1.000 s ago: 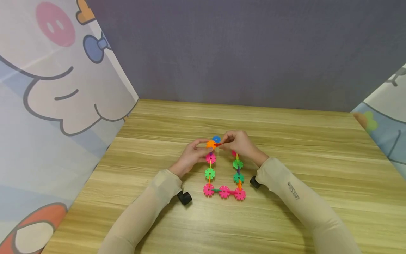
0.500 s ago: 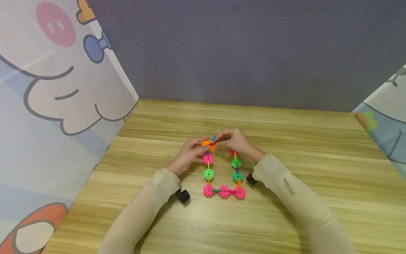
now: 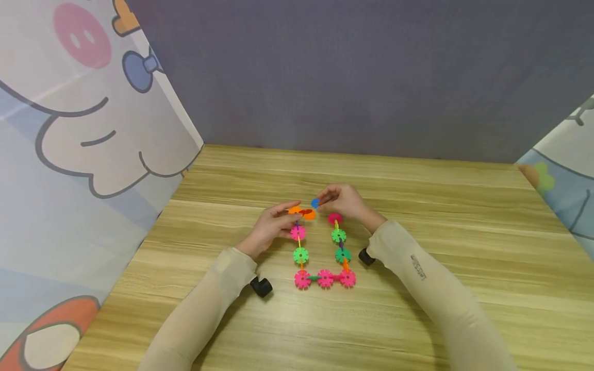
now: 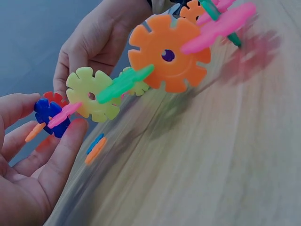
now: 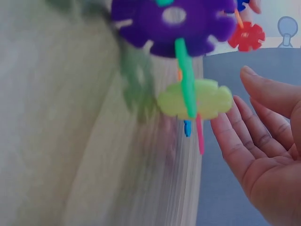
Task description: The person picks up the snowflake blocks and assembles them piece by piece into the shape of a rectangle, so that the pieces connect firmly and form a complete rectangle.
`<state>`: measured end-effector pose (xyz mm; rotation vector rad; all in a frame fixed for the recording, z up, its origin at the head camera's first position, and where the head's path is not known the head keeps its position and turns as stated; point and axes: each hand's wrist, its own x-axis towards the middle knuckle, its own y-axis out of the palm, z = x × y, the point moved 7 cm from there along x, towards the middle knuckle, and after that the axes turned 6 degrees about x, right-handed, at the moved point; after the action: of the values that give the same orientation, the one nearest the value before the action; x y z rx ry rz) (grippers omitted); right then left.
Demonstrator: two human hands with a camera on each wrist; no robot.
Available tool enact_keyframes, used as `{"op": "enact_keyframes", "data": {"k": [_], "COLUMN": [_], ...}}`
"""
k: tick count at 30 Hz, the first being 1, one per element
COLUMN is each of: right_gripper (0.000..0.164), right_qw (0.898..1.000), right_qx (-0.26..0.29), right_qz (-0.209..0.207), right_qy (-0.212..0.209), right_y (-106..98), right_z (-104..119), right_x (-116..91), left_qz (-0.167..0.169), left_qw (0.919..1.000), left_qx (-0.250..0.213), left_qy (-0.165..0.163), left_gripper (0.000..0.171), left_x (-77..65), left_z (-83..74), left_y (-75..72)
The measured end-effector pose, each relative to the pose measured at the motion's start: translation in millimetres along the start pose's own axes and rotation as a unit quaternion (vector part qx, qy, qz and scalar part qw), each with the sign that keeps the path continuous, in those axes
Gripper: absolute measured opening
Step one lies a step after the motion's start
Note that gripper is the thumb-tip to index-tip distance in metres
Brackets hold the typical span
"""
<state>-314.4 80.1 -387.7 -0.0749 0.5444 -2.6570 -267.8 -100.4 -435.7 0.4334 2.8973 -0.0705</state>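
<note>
Notched plastic interlocking discs form a U-shaped chain, its pink discs along the near side. My left hand holds the left arm's far end, where an orange disc and a red disc are attached. In the left wrist view its fingers grip around a dark blue disc. My right hand hovers by the far end of the right arm, near a pink disc. Its thumb and fingers stand apart with nothing between them in the right wrist view.
A loose blue disc and a loose orange disc lie on the wooden table beyond the chain. Behind it rises a grey panel. Cartoon-printed cloth hangs at the left.
My right hand has let go of the red disc, which stays on the chain's left arm. Both hands and the chain's far ends have shifted left.
</note>
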Motion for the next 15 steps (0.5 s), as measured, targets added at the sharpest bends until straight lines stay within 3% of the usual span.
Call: {"op": "enact_keyframes", "data": {"k": [6, 15], "right_gripper": [0.030, 0.030], "right_qw": [0.999, 0.998], "right_qx": [-0.041, -0.051], "right_qz": [0.001, 0.037], "right_qy": [0.002, 0.023], "right_y": [0.7, 14.8], "right_z": [-1.9, -7.1], "right_x": [6.7, 17.2], "left_qz": [-0.013, -0.014], "left_qw": [0.9997, 0.9998], "left_qx": [-0.019, -0.016], "left_qy": [-0.005, 0.001], "left_gripper": [0.049, 0.049], "left_x": [-2.9, -5.3], "left_z": [1.1, 0.7], "left_y": [-5.4, -7.2]}}
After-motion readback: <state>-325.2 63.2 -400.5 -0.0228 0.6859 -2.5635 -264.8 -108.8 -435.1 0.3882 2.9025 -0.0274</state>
